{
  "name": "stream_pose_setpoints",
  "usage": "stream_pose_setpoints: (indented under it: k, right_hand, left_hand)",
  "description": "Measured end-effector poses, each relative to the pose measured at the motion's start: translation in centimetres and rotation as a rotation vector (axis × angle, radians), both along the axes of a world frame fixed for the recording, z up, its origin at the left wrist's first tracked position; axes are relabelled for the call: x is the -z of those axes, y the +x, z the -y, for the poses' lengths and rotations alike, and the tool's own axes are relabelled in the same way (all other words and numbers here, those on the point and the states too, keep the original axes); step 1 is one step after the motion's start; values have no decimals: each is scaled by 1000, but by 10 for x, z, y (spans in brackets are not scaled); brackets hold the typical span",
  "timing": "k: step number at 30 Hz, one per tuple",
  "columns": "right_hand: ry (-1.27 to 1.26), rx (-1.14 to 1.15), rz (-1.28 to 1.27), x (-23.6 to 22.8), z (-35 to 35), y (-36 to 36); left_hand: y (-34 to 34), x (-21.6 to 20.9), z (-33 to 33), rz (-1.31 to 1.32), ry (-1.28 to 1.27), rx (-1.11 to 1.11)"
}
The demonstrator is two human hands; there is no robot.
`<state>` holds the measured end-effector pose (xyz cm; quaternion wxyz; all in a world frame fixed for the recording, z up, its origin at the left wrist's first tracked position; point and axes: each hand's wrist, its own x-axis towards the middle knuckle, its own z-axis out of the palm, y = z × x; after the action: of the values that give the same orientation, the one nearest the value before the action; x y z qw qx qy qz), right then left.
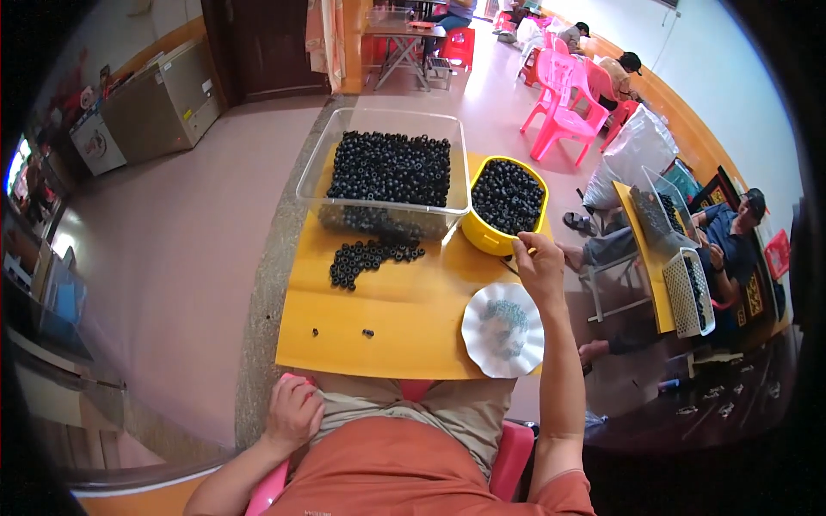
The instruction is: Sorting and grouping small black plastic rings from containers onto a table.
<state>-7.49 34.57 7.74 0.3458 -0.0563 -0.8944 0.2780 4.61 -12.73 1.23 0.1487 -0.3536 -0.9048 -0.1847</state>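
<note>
My right hand (540, 265) is over the near right rim of a yellow tub (489, 239) filled with small black ring-shaped parts (508, 191). Its fingers are pinched together; whatever lies between them is too small to make out. Below that hand stands a white wavy-rimmed plate (475, 331) holding tiny grey-green pieces (505, 322). Down by my lap, at the table's near left edge, my left hand (294, 411) has its fingers curled beside something pink (298, 377). What it grips, if anything, cannot be made out.
On the yellow table (396, 314) stands a clear plastic bin (387, 204) of black parts, with loose ones (361, 261) spilled before it and two small dark pieces (368, 334) nearer. At right, a co-worker (731, 232) sits by a white basket (684, 297). Pink chairs (564, 120) stand beyond.
</note>
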Motion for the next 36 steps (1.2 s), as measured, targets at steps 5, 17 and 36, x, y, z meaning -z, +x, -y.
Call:
stream_pose_setpoints:
  k: [5,17,36]
  right_hand:
    - [-45,-171,36,8,43,19]
    - [207,-342,377,45,121,-21]
    - [127,-645,318,50,212,26]
  left_hand:
    - [-1,-1,1,16,-2,12]
    - [5,-1,7,15,33,11]
    - [5,8,16,9,40,-10]
